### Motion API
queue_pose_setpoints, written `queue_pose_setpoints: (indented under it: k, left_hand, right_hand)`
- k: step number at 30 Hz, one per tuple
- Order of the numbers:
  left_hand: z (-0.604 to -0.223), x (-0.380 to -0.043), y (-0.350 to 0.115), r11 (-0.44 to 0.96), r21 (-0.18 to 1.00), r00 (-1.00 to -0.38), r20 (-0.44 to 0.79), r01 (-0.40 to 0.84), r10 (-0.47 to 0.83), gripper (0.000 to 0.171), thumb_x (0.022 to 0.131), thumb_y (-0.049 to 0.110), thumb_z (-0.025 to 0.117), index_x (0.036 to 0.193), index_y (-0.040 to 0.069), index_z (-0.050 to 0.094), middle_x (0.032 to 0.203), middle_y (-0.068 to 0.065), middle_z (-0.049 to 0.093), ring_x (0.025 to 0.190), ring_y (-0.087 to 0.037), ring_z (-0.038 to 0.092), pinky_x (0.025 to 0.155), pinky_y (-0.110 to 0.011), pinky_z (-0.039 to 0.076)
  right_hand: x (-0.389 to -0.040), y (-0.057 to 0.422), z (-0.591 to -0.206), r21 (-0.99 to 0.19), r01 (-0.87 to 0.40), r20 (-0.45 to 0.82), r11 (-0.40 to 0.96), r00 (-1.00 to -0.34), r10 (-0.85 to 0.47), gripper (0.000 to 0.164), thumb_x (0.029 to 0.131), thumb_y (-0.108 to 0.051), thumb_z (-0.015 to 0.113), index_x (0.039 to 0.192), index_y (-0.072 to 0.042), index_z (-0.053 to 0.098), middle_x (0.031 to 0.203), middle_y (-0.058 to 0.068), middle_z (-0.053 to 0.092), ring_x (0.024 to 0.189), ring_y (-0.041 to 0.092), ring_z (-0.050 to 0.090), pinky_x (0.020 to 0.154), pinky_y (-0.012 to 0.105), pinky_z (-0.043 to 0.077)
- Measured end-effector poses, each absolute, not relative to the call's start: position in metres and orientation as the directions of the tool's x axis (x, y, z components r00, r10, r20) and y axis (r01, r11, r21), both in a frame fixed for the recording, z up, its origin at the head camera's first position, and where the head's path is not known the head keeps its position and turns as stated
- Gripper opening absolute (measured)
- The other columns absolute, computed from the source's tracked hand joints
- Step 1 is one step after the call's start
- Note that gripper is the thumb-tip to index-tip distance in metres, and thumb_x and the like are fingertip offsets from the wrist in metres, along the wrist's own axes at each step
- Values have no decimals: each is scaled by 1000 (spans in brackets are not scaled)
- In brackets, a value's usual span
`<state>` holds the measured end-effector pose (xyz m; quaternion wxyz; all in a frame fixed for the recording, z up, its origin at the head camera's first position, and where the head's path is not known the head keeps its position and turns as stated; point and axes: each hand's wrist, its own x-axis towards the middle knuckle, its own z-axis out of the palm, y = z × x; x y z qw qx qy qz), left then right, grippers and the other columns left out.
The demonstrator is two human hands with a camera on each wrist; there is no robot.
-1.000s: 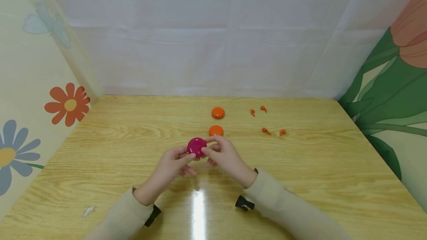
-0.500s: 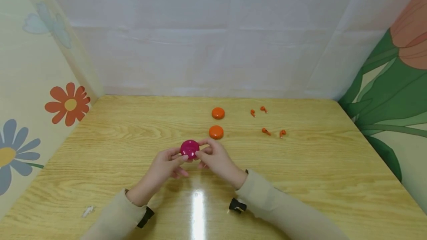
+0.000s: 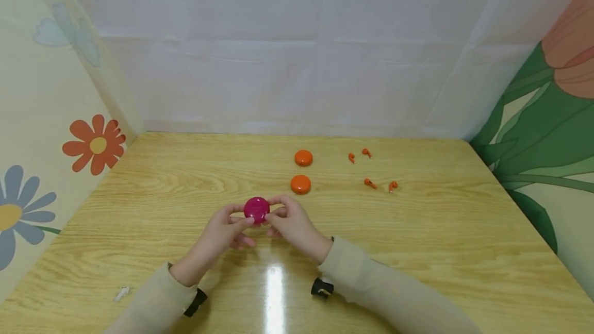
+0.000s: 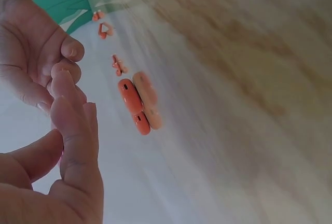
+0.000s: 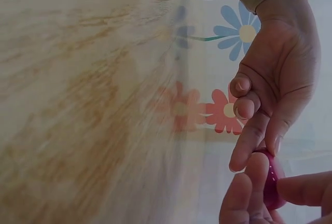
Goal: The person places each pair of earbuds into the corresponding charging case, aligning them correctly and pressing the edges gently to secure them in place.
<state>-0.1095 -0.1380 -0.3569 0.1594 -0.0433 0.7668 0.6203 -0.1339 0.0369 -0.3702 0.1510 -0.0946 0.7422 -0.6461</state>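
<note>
A round, glossy magenta earbud case (image 3: 257,209) is held above the table between both hands, its lid appearing closed. My left hand (image 3: 221,230) pinches its left side, thumb at the front edge. On the other side my right hand (image 3: 294,224) grips it with thumb and forefinger. The right wrist view shows the case (image 5: 273,182) edge-on between the fingers of both hands. In the left wrist view the fingers of the left hand (image 4: 72,156) hide nearly all of it.
Behind the hands, two orange earbud cases (image 3: 300,184) rest on the wooden table (image 3: 445,251). Right of them lie several loose orange earbuds (image 3: 369,183). A small whitish scrap (image 3: 122,293) is at the front left. A white sheet (image 3: 287,66) hangs beyond the table.
Both hands have carried the magenta earbud case to the left and slightly nearer, away from the front orange case, which is now fully uncovered. The grip looks the same.
</note>
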Motion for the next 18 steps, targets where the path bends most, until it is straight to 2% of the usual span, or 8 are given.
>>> queue_pose_setpoints:
  k: [9, 18]
  left_hand:
    - [-357, -114, -144, 277, 926, -945, -300, -256, 129, 44, 104, 8, 52, 138, -16, 39, 104, -27, 72, 58, -14, 70, 53, -26, 53]
    - [-360, -117, -149, 314, 909, -943, -318, -274, 99, 41, 101, 6, 56, 132, -17, 45, 101, -27, 73, 54, -12, 68, 50, -25, 53]
  right_hand:
    - [-135, 25, -375, -984, 96, -139, 151, -942, -306, 28, 97, 5, 56, 124, 9, 52, 89, 25, 70, 55, 8, 58, 55, 21, 49]
    - [-134, 18, -373, -973, 133, -184, 189, -940, -288, 31, 96, 6, 57, 126, 9, 53, 87, 22, 71, 55, 9, 59, 52, 20, 49]
